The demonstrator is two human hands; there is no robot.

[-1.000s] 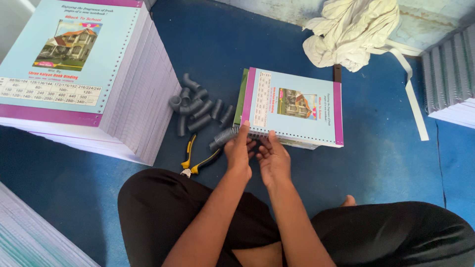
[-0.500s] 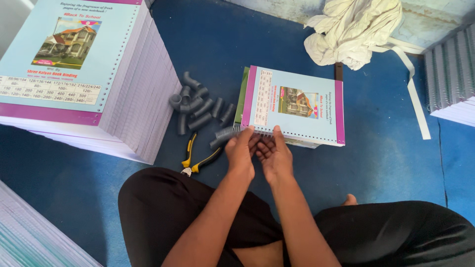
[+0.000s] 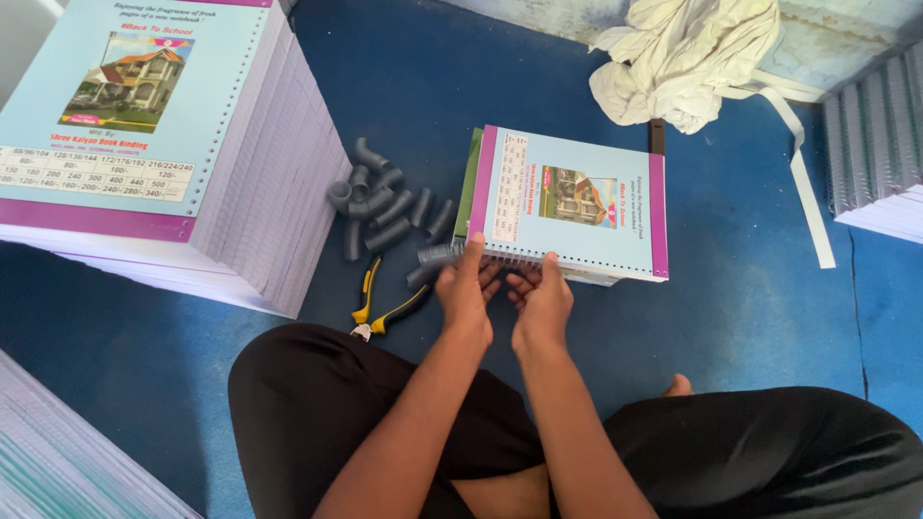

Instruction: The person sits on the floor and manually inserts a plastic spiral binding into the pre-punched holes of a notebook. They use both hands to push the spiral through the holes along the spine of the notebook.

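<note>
Head-camera view: nearest the lens, two legs in black trousers [image 3: 673, 461] are seen crossed on a blue floor [image 3: 769, 288], and both bare forearms are stretched forward between them. The left hand [image 3: 466, 293] is curled around the end of a grey spiral coil [image 3: 437, 258], its forefinger laid up against the near edge of a notebook [image 3: 567, 202]. The right hand [image 3: 540, 303] is held just beside the left, fingers bent and pinched at the same punched edge; whether the coil is actually gripped by it cannot be told. The notebook, with a light blue cover, purple bands and a small house picture, is laid flat on the floor directly ahead of the hands, its holed edge turned toward the person.

Just left of the hands, yellow-handled pliers [image 3: 380, 308] are lying on the floor. Beyond them, a loose heap of grey coils [image 3: 380, 202] is piled between the notebook and a tall stack of notebooks [image 3: 163, 144] at the left. More stacked pages [image 3: 58, 452] are seen at the lower left corner.

Farther off, a crumpled cream cloth [image 3: 687, 58] is bunched against the wall, with a white strip [image 3: 808, 183] trailing from it. Bound books [image 3: 880, 154] are stacked at the right edge.
</note>
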